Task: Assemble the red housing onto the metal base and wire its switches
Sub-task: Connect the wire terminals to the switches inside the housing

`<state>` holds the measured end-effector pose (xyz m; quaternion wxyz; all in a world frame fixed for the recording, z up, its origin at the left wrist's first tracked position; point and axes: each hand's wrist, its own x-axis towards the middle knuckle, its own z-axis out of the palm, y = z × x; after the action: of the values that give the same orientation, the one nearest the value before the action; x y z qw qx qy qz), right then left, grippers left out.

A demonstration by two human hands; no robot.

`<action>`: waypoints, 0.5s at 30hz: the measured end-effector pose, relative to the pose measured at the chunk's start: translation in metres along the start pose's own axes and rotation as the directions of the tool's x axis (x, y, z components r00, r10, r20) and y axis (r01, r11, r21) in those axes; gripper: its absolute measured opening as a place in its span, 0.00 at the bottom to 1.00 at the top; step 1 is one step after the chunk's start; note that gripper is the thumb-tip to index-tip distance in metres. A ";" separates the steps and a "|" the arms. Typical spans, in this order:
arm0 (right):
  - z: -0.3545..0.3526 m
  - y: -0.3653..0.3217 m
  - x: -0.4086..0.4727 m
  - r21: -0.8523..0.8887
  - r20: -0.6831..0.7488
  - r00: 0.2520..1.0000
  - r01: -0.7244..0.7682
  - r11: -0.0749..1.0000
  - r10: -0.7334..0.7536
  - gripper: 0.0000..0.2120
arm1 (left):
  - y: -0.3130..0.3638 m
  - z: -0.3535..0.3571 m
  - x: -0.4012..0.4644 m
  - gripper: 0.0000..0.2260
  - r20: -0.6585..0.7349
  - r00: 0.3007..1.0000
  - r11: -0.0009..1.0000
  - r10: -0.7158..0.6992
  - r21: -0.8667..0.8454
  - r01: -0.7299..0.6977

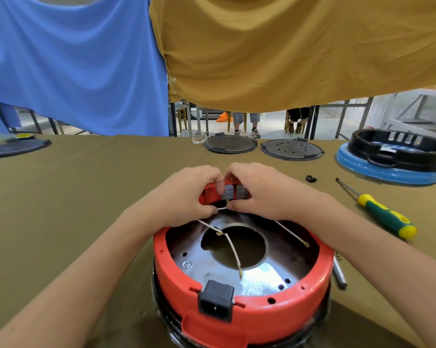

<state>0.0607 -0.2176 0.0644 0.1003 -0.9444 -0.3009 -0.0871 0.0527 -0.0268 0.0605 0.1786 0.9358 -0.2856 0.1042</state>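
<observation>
A green-and-yellow-handled screwdriver (380,212) is lying on the olive cloth table (73,197); two round dark grey plates (230,144) (291,148) are sitting beyond.

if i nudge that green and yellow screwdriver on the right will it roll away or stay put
The screwdriver would probably roll a little: its handle looks rounded and it lies flat on the cloth-covered table. The cloth likely damps that, so it should stop soon. It looks rigid, and handle-heavy given the thin shaft.
</observation>
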 end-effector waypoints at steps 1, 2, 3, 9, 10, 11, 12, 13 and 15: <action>0.000 -0.001 0.001 -0.015 0.008 1.000 0.004 1.000 -0.003 0.17 | -0.001 0.000 0.000 0.14 -0.003 1.000 1.000 -0.002 -0.001 0.002; 0.001 -0.001 0.002 -0.027 0.015 1.000 0.005 1.000 -0.004 0.16 | -0.002 0.000 0.000 0.14 -0.006 1.000 1.000 -0.006 -0.006 0.006; 0.001 -0.001 0.003 -0.035 0.019 1.000 0.004 0.999 -0.004 0.16 | -0.002 0.000 0.000 0.14 -0.008 1.000 1.000 -0.011 -0.014 0.011; -0.001 0.001 0.002 0.040 0.021 0.999 -0.028 0.999 0.027 0.18 | -0.002 -0.008 0.000 0.14 -0.002 0.995 0.986 -0.102 -0.136 0.101; -0.002 0.002 0.001 0.078 0.020 0.999 -0.046 0.996 0.045 0.18 | -0.005 -0.011 -0.002 0.14 0.047 0.986 0.974 -0.157 -0.158 0.163; -0.004 0.003 0.001 0.108 0.028 0.998 -0.065 0.992 0.063 0.17 | -0.008 -0.015 -0.003 0.14 0.116 0.971 0.961 -0.209 -0.160 0.226; -0.006 0.005 0.001 0.121 0.048 0.996 -0.081 0.989 0.076 0.17 | -0.012 -0.018 -0.005 0.13 0.180 0.952 0.951 -0.249 -0.139 0.275; -0.008 0.006 0.002 0.117 0.074 0.994 -0.092 0.989 0.084 0.17 | -0.016 -0.020 -0.005 0.12 0.215 0.938 0.947 -0.270 -0.115 0.299; -0.014 0.011 0.002 0.100 0.114 0.989 -0.108 0.989 0.097 0.18 | -0.018 -0.020 -0.003 0.08 0.189 0.944 0.951 -0.270 -0.103 0.293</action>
<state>0.0669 -0.2288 0.0773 0.1380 -0.9553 -0.2612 -0.0139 0.0588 -0.0034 0.0729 0.2269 0.9588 -0.1693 -0.0225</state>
